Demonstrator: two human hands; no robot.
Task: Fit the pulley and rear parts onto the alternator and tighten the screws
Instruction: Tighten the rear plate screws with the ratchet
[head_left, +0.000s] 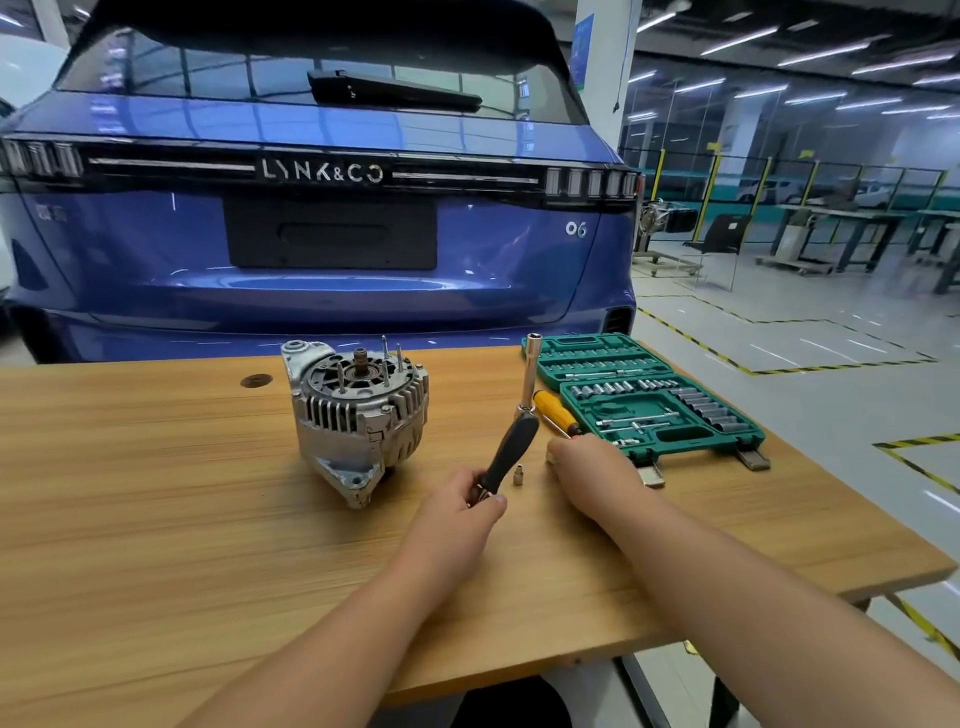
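Socket driver raised beside the alternator on a wooden workbench.

The left hand (470, 501) grips the black handle of a socket driver (514, 436), its long socket pointing up and away. The right hand (592, 475) rests knuckles-up on the table (156, 493) by the yellow-handled screwdriver (557, 413); whether its fingers grasp anything cannot be told. The alternator (358, 410) stands left of both hands, studs up. A small socket (517, 476) stands between the hands. An open green socket set case (644, 397) lies at right; a blue car (322, 208) is behind.
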